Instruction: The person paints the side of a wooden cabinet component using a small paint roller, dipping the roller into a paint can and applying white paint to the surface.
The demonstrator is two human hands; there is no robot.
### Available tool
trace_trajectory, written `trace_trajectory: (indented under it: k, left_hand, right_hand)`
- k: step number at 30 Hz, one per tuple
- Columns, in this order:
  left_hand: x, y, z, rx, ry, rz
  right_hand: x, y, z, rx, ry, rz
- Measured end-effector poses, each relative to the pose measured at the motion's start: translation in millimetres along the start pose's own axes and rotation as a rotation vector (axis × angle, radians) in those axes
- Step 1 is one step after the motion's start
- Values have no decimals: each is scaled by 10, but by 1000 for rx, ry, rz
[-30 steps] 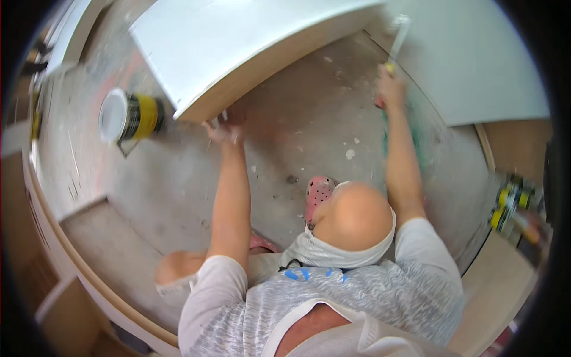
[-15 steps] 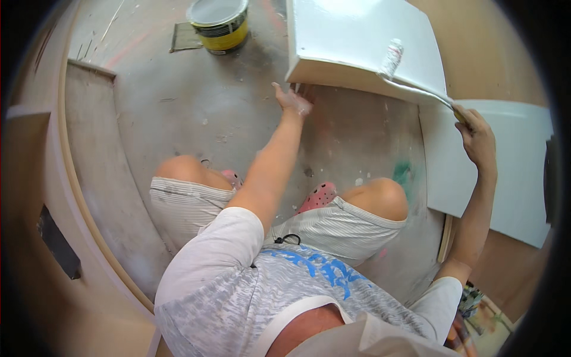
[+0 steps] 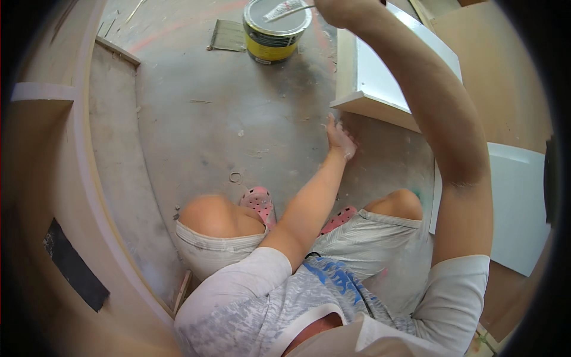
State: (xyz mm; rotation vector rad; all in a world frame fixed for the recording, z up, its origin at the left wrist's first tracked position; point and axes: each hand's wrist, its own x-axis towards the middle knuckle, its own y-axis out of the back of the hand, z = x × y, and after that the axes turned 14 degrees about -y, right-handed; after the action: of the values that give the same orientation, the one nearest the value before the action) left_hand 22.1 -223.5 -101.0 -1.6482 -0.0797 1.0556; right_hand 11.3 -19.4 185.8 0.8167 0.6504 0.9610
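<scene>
At the top edge, my right hand [image 3: 344,11] is closed on the handle of a small paint roller [image 3: 284,9]. The white roller head lies over the open top of a yellow and black bucket [image 3: 270,47]. My left hand [image 3: 341,138], smeared with white, is just below the near corner of a box-like wooden piece [image 3: 380,70] with a glossy white top. Its thumb sticks up and its fingers look loosely apart, holding nothing; whether a fingertip touches the wood I cannot tell. My right forearm hides part of that white top.
A flat greyish square [image 3: 228,35] lies left of the bucket. On the right, a white panel [image 3: 516,208] rests by brown boards. A wooden frame [image 3: 113,202] curves along the left, with a black strip [image 3: 74,265] on it. My knees and pink clogs [image 3: 257,203] are below.
My right hand has swung from the right side up to the top, carrying the roller off the white surface to the bucket. My left hand has dropped slightly away from the wooden edge.
</scene>
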Motion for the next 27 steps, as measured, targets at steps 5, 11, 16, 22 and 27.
trace_trajectory:
  k: [5,11,16,22,27]
  left_hand:
    - [-72,168,152,51,8,22]
    - [20,218,333,64,7,-17]
    - [35,180,366,47,-9,-21]
    - [23,214,302,53,7,-12]
    - [75,186,195,61,46,-12]
  right_hand:
    - [408,-361,-570,93,97,-19]
    - [522,-475,-865,118,46,-97]
    - [512,-460,-833,146,10,-135]
    - [186,-135,-340,108,35,-108]
    - [447,-492,-427,101,59,-27]
